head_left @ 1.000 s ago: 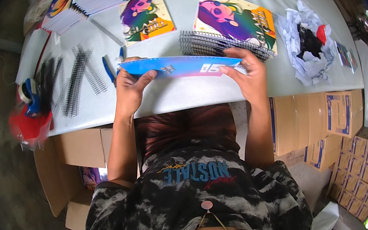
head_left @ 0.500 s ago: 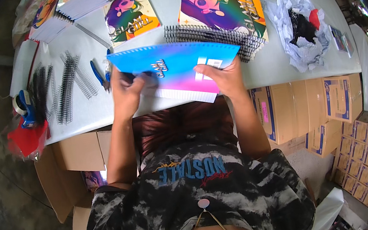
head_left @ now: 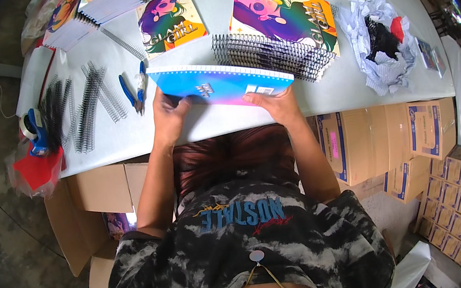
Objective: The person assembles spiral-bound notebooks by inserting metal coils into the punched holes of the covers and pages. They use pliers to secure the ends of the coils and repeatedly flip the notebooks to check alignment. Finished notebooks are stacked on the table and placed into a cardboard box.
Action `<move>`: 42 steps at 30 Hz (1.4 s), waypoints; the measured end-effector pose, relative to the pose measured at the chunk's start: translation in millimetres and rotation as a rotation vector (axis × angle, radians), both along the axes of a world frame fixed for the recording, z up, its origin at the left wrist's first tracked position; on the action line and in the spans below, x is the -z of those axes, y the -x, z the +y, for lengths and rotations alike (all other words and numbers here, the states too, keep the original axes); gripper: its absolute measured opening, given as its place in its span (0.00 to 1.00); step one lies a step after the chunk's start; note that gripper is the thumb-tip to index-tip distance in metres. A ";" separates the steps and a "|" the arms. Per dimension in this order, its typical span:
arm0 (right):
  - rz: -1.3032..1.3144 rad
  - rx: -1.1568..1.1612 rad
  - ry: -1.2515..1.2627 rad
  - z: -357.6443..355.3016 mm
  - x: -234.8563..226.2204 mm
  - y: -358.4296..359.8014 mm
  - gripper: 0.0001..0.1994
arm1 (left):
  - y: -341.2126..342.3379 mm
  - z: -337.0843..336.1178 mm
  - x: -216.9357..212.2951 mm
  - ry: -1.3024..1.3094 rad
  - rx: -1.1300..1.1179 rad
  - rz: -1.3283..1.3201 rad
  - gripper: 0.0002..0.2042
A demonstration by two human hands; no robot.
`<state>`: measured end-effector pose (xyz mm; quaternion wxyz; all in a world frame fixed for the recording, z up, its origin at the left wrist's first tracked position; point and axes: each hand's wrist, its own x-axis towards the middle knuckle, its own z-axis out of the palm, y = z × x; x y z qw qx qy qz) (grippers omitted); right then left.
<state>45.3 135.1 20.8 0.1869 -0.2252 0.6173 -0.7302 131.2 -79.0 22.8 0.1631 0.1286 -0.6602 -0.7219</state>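
Both my hands hold a blue and pink notebook block (head_left: pixel 221 82) above the near edge of the grey table (head_left: pixel 142 133); its punched edge faces away from me. My left hand (head_left: pixel 169 112) grips its left end and my right hand (head_left: pixel 271 102) grips its right end. Just beyond it lies a row of black spiral coils (head_left: pixel 271 57) in front of a colourful printed cover (head_left: pixel 283 16). A second, smaller cover (head_left: pixel 169 21) lies to the left of that.
Blue-handled pliers (head_left: pixel 136 88) and loose black coils (head_left: pixel 91 104) lie left of my hands. A tape dispenser (head_left: pixel 33 130) and red bag (head_left: pixel 36 169) sit at the table's left end, crumpled wrapping (head_left: pixel 380 42) at the right. Cardboard boxes (head_left: pixel 359 144) stand under the table.
The notebook has tipped from showing its wide face to lying flatter, and I have brought it forward over the table edge. My hands stay on its two ends.
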 end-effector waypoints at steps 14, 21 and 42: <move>0.269 -0.044 -0.004 1.7 -29.7 -0.5 0.12 | 93.8 -146.9 2.0 1.007 -0.532 -0.319 0.14; 0.385 -0.084 0.018 2.0 -36.4 -3.9 0.12 | 133.7 -200.9 -9.2 0.642 -0.538 -0.713 0.18; 0.325 0.133 -0.048 12.4 -33.2 -0.5 0.12 | 16.3 -62.9 -78.3 0.364 0.313 -0.142 0.17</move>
